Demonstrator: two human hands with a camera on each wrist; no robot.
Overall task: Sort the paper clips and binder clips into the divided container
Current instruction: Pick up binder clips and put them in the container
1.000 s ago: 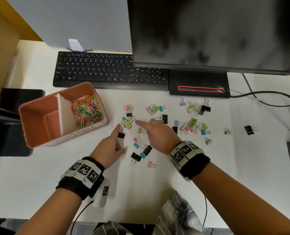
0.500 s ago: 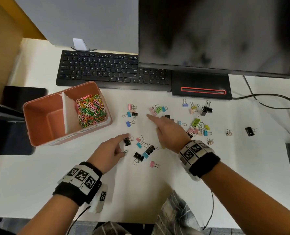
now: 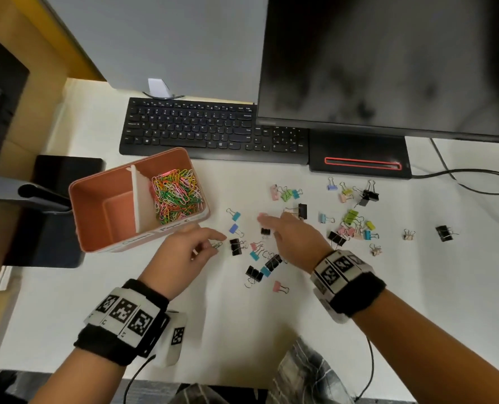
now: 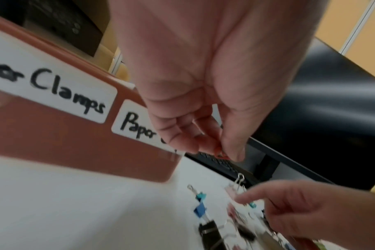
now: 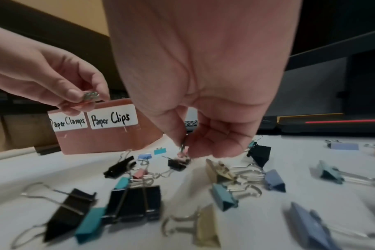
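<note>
Pinching a paper clip (image 5: 90,96), left hand (image 3: 184,255) hovers beside the divided container (image 3: 96,199); right hand (image 3: 295,237) pinches a pink binder clip (image 5: 184,154) over the scattered clips.

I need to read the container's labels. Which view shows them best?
The right wrist view: both labels are sharp, reading "Paper Clamps" and "Paper Clips". In the left wrist view the left hand covers part of them. The head view shows them too small to read.
</note>
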